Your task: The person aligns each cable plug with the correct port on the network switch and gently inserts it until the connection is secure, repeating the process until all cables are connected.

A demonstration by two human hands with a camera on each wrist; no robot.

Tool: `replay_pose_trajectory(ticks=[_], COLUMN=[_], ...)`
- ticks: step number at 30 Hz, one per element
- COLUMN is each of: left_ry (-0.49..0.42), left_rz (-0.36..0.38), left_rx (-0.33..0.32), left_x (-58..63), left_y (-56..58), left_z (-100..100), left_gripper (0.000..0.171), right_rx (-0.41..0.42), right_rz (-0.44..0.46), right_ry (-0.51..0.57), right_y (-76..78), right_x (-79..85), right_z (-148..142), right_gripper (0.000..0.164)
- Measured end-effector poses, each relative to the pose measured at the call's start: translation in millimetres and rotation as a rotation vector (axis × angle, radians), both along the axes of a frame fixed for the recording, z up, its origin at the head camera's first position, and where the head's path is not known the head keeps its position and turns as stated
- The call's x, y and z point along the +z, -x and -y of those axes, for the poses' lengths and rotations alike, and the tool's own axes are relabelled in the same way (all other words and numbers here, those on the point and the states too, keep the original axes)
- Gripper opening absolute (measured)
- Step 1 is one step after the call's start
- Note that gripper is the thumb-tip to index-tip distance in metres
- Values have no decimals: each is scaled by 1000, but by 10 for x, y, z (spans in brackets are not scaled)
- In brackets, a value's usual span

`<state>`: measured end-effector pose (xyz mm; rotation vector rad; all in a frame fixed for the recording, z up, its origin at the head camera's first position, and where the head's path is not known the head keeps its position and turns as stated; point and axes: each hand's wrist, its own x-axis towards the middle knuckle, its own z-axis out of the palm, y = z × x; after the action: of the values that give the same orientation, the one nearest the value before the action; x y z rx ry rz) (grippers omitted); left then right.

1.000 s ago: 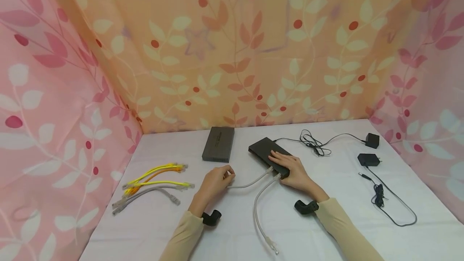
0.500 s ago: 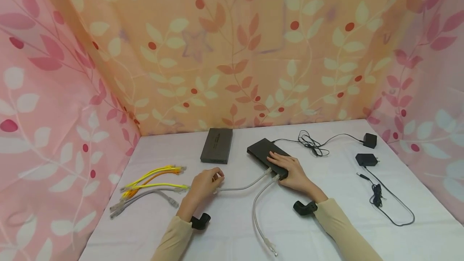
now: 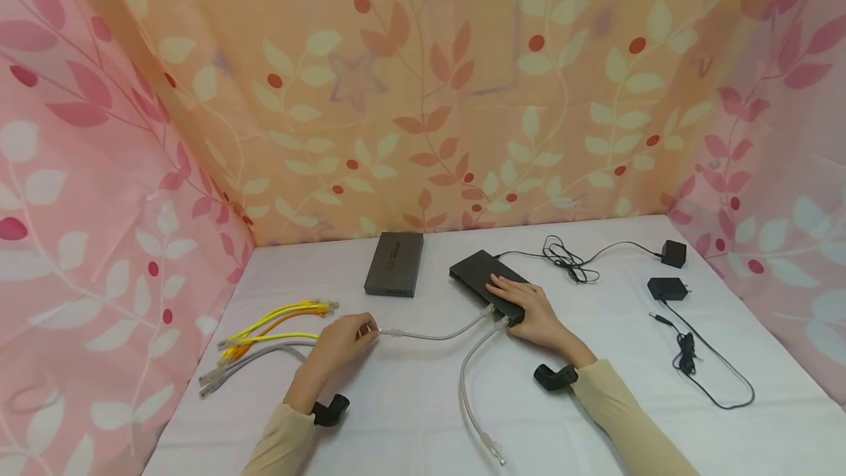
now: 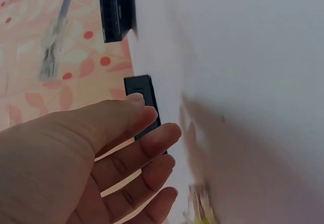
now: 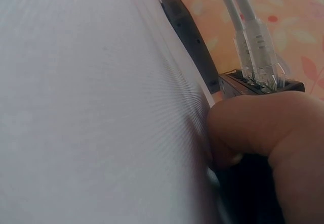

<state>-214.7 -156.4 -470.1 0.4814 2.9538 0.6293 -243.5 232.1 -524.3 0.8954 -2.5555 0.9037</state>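
**Where a snag could start**

From here, the left hand (image 3: 342, 344) looks empty, fingers loosely bent, just beside the plug (image 3: 393, 332) of one grey cable (image 3: 436, 338). The right hand (image 3: 532, 314) holds the switch (image 3: 477, 268) on the bench (image 3: 396, 417), thumb round its edge. I judge that if a finger hooks that plug, the pull could strain its port or, should the right grip slacken, twist the switch. I'd also mind the other cable (image 3: 465, 391): a sleeve (image 3: 624, 413) sweeping across could drag it.
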Motion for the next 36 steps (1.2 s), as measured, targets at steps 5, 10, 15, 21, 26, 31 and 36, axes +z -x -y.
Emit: replay_pose_trajectory(ticks=[5, 10, 15, 21, 26, 31, 36], left_ry=[23, 41, 98, 108, 129, 121, 140], left_rz=[-9, -53, -94, -96, -70, -73, -89], left_rx=[12, -9, -31, -79, -84, -110, -123], left_x=[5, -2, -1, 35, 39, 88, 121], left_y=[-63, -150, -260, -379, -416, -455, -474], left_z=[160, 322, 491, 700, 833, 905, 935], left_gripper=[5, 7, 8, 8, 10, 11, 17], right_rx=[-6, -14, -17, -20, -14, -16, -18], right_rz=[8, 25, 25, 30, 32, 24, 18], right_ry=[3, -7, -9, -14, -6, -9, -10], right_y=[4, 5, -4, -10, -23, -22, -16], right_x=[14, 16, 17, 6, 28, 47, 31], right_z=[-4, -4, -1, 2, 10, 11, 9], right_gripper=[88, 88, 87, 88, 87, 86, 86])
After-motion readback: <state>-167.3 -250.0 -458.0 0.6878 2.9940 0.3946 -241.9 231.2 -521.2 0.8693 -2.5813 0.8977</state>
